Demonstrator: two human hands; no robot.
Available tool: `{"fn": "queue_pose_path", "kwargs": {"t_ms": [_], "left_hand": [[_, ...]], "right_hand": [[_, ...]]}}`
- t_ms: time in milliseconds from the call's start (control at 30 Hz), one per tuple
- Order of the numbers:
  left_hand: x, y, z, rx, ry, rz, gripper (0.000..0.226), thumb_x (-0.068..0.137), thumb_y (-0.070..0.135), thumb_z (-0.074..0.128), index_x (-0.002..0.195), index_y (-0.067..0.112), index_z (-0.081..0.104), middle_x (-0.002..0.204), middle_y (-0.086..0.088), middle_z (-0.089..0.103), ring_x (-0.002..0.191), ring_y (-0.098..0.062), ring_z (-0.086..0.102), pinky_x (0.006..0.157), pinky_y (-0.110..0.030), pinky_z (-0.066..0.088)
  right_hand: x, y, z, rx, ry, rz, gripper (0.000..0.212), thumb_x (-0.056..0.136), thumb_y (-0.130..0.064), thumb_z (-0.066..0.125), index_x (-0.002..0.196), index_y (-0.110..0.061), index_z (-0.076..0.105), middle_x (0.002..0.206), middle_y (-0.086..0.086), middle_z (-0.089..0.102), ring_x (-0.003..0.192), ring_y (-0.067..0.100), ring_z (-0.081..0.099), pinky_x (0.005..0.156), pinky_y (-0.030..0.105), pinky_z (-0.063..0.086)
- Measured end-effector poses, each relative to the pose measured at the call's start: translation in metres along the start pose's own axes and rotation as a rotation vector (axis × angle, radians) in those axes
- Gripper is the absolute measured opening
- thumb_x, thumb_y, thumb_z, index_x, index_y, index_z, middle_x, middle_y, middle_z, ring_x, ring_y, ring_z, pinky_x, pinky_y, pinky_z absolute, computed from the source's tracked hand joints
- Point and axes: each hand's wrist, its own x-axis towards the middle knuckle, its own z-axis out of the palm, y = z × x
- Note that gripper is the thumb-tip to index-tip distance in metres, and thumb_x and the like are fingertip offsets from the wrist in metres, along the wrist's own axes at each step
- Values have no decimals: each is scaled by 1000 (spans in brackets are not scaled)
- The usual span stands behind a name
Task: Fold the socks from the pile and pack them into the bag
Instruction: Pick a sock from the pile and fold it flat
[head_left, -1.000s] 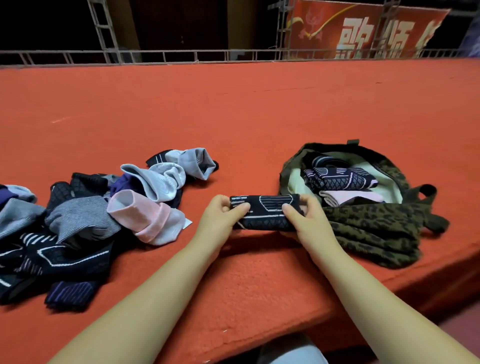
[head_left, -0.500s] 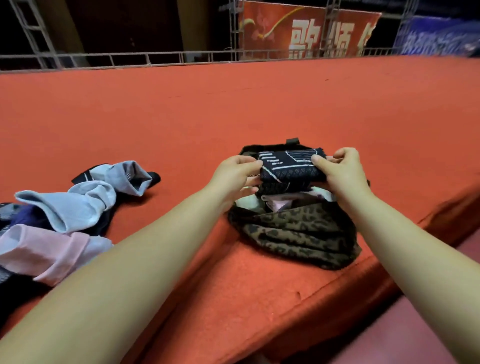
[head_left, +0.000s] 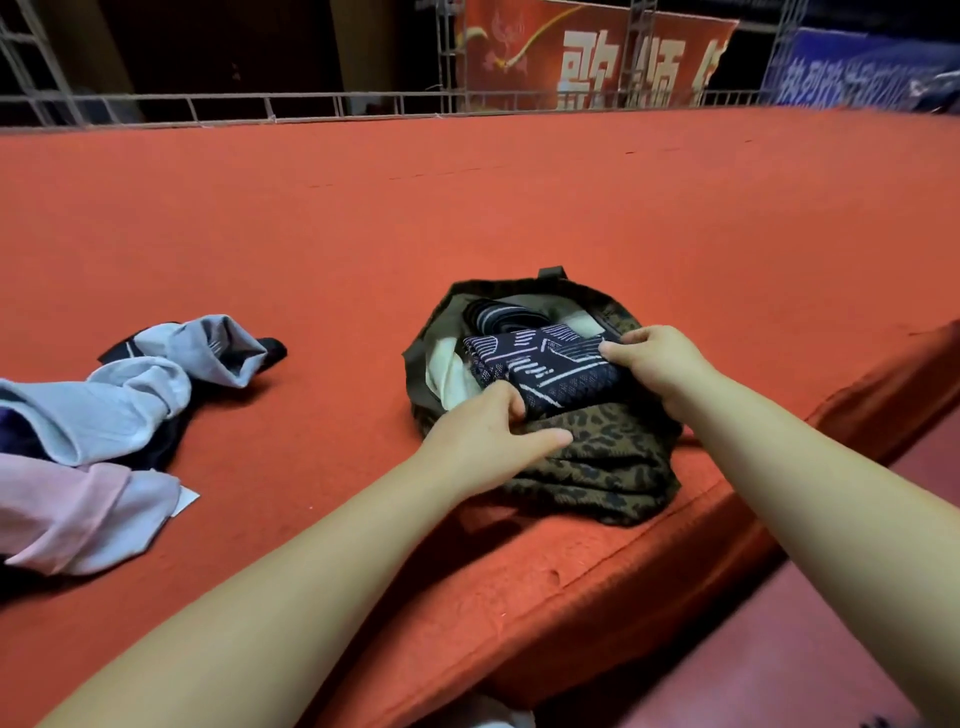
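Now inside the open mouth of the leopard-print bag (head_left: 587, 457), a folded dark patterned sock bundle (head_left: 545, 366) lies crosswise, its long axis pinched between left hand (head_left: 483, 436) at the near-left end and right hand (head_left: 660, 364) at the far-right.

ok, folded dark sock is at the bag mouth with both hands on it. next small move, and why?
Probably let go and draw both hands out. The folded patterned sock already lies inside the leopard-print bag on other folded socks, with the left hand and right hand pinching its ends, and the sock pile waits.
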Motion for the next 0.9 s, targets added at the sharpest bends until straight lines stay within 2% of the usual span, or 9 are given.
{"fn": "queue_pose_path", "kwargs": {"t_ms": [100, 167, 267, 367, 500, 633, 767, 833, 900], "left_hand": [[-2, 1, 2, -58, -85, 16, 71, 55, 80, 50, 99, 25, 56, 97, 9, 63, 92, -13, 60, 86, -37, 49], [-5, 6, -1, 25, -183, 72, 62, 66, 76, 53, 101, 26, 63, 99, 7, 66, 95, -13, 60, 89, -36, 48], [-9, 15, 2, 158, -235, 285, 40, 79, 60, 56, 100, 27, 64, 92, 3, 58, 99, -18, 55, 89, -35, 43], [-14, 24, 8, 231, -223, 401, 46, 83, 55, 56, 117, 24, 55, 110, 0, 57, 109, -20, 52, 94, -37, 41], [-20, 30, 15, 396, -109, 426, 35, 93, 42, 51, 117, 16, 47, 108, -9, 63, 103, -29, 57, 80, -35, 42], [-24, 37, -4, 279, -76, 424, 26, 94, 37, 51, 114, 21, 54, 103, -4, 65, 98, -24, 58, 79, -33, 42], [-25, 38, -25, 90, -108, 389, 12, 90, 38, 58, 96, 28, 58, 91, 9, 64, 87, -11, 56, 79, -32, 45], [-24, 33, -23, 55, -122, 336, 13, 88, 40, 60, 94, 29, 61, 90, 9, 64, 86, -10, 57, 82, -36, 47], [-22, 27, -18, 98, -58, 341, 20, 88, 41, 60, 97, 24, 65, 95, 8, 63, 93, -11, 54, 86, -38, 45]], "right_hand": [[0, -6, -4, 128, -34, 124, 18, 86, -19, 68, 76, -11, 56, 81, 10, 57, 68, 21, 53, 60, 29, 45], [-2, -13, -4, 339, -59, 212, 17, 88, -12, 65, 77, -9, 53, 84, 9, 57, 72, 19, 56, 51, 29, 56], [-7, -19, -5, 414, -140, 256, 10, 88, -8, 65, 83, -7, 56, 89, 10, 61, 82, 20, 61, 68, 36, 59], [-13, -22, -8, 279, -261, 213, 8, 87, -4, 64, 82, -8, 58, 87, 9, 64, 83, 20, 62, 76, 36, 56], [-17, -25, -14, -21, -399, 110, 8, 88, -9, 64, 92, -4, 61, 94, 12, 67, 90, 28, 65, 88, 44, 54], [-16, -30, -22, -374, -492, 5, 22, 87, -23, 67, 103, -8, 61, 102, 10, 67, 90, 25, 62, 80, 36, 47], [-16, -30, -35, -469, -675, 80, 13, 89, -22, 64, 98, -14, 60, 98, 5, 67, 92, 22, 61, 82, 35, 44], [-18, -28, -32, -595, -693, 43, 9, 90, -27, 64, 96, -21, 60, 100, 1, 67, 93, 20, 62, 79, 32, 46], [-17, -29, -29, -720, -676, -39, 9, 89, -31, 64, 91, -25, 58, 101, 0, 65, 93, 19, 61, 81, 34, 49]]}}
